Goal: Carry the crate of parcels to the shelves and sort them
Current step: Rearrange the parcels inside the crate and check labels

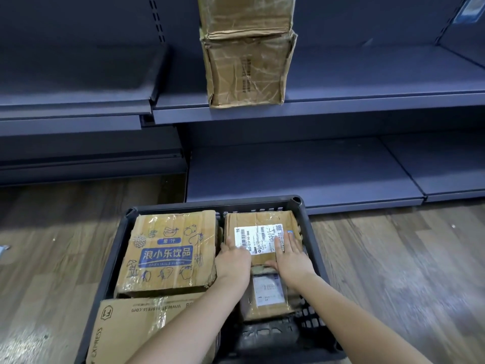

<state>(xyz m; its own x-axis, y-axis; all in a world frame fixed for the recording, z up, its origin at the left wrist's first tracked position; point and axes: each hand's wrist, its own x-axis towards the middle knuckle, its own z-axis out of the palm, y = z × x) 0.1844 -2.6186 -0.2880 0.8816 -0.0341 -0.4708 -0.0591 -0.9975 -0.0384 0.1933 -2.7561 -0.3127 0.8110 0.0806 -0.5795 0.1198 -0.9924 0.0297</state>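
A dark plastic crate (pixel 299 203) sits on the floor in front of the shelves, holding several cardboard parcels. A small labelled parcel (pixel 258 224) lies at the crate's far right. My left hand (pixel 232 261) presses its left side and my right hand (pixel 291 258) rests on its right side and top, fingers spread. A big box printed with fruit drawings and blue lettering (pixel 168 248) fills the crate's left. An express box (pixel 136 324) lies nearest me. Another small labelled parcel (pixel 267 292) sits under my right wrist.
Dark blue shelves (pixel 341 101) stand ahead. Two taped cardboard boxes (pixel 246 69) are stacked on the middle shelf. The bottom shelf (pixel 301 169) is just behind the crate. Wood-pattern floor (pixel 393 258) lies on both sides.
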